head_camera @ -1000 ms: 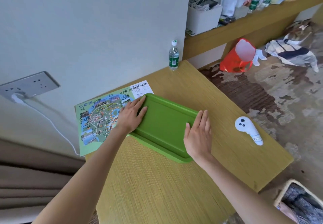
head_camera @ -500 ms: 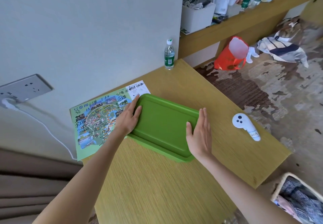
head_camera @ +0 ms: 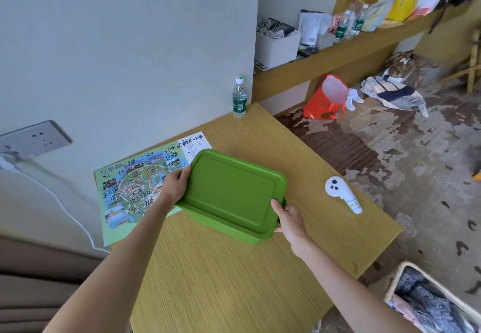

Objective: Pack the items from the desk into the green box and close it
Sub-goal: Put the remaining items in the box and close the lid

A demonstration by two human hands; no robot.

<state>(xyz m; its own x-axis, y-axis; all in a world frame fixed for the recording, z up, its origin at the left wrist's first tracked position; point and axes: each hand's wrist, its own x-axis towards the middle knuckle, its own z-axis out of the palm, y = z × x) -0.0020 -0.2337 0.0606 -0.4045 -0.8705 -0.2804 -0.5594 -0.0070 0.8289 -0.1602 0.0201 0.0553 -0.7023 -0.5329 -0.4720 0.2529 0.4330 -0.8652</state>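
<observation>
A flat green box (head_camera: 230, 192) with its lid on lies in the middle of the wooden desk (head_camera: 234, 280). My left hand (head_camera: 175, 188) grips its left edge, thumb on the lid rim. At the box's near right corner my right hand (head_camera: 287, 215) holds the edge, thumb on top and fingers curled under the side. A white handheld controller (head_camera: 342, 193) lies on the desk to the right of the box. A printed map sheet (head_camera: 135, 189) with handwriting lies flat on the left, partly under the box. A water bottle (head_camera: 239, 97) stands at the desk's far edge by the wall.
A wall socket (head_camera: 33, 140) with a white cable hangs at left. A shelf (head_camera: 338, 54) holds a white bin, bottles and bags. On the floor to the right are a red bag (head_camera: 324, 98), a cloth and a woven basket (head_camera: 432, 299).
Both hands have gone from lying flat on the lid to gripping the box's left edge and near right corner.
</observation>
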